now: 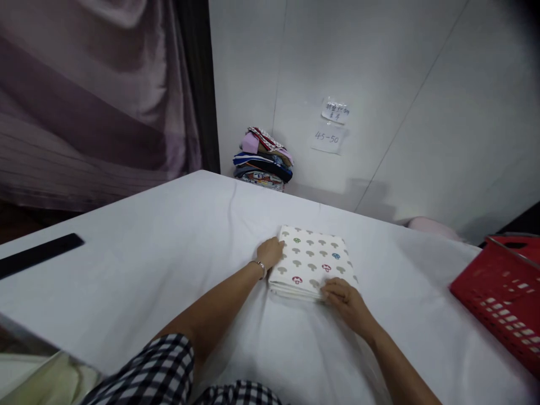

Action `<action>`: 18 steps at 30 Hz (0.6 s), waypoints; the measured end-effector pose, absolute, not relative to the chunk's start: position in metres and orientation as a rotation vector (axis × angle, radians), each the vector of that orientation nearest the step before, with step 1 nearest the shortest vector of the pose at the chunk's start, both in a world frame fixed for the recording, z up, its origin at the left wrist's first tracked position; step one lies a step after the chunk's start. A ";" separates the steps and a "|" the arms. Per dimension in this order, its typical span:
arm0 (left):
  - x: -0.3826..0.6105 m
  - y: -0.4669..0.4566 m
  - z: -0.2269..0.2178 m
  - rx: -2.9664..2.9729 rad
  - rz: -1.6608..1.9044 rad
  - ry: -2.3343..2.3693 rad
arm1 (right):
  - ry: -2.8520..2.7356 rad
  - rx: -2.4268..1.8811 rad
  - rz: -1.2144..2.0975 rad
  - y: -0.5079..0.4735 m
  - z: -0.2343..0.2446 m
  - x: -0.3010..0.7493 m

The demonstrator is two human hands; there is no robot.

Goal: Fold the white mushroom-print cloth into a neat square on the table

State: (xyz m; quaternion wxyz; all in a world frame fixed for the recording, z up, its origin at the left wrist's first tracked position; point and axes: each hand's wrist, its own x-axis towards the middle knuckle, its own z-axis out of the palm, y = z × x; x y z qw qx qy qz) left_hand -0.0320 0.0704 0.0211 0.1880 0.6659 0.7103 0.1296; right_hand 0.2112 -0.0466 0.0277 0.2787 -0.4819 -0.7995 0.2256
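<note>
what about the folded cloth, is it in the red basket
No, the folded cloth lies on the white table, well left of the red basket.

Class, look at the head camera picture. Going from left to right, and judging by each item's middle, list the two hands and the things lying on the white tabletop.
Black strip → left hand → folded mushroom-print cloth → right hand → red basket.

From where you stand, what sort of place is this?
Probably a textile or laundry workroom, though I can't be sure: a folded mushroom-print cloth lies on a white table, and folded fabrics are stacked by the wall.
</note>
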 end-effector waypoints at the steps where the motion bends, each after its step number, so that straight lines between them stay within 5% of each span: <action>1: -0.030 0.068 0.024 1.897 0.389 2.004 | -2.066 -1.328 0.602 -0.039 0.028 0.218; 7: -0.013 0.051 0.023 2.233 0.617 1.750 | -1.814 -1.575 0.266 0.017 0.005 0.251; 18: -0.016 0.045 0.001 2.052 0.650 1.750 | -1.762 -1.676 0.280 0.026 -0.034 0.267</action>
